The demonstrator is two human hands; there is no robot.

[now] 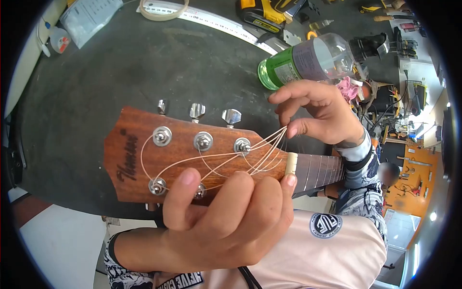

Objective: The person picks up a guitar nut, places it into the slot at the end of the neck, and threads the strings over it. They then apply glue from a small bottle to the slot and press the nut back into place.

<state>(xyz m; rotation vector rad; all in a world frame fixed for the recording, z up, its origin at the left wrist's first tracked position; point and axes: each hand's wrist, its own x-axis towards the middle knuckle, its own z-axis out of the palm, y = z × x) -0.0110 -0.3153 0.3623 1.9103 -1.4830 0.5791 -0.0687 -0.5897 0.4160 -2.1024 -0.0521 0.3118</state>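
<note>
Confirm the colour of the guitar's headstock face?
Reddish-brown stained wood with dark script lettering on the headstock, seen clearly in the head view.

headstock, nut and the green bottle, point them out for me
headstock (134,149): head view, bare wood left of the tuning posts.
nut (291,163): head view, middle of the pale strip.
green bottle (288,67): head view, on its label.

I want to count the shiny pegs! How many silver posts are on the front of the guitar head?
5 show. Three sit along the top row. Two sit along the bottom, beside the left hand. Its fingers may hide a sixth.
</note>
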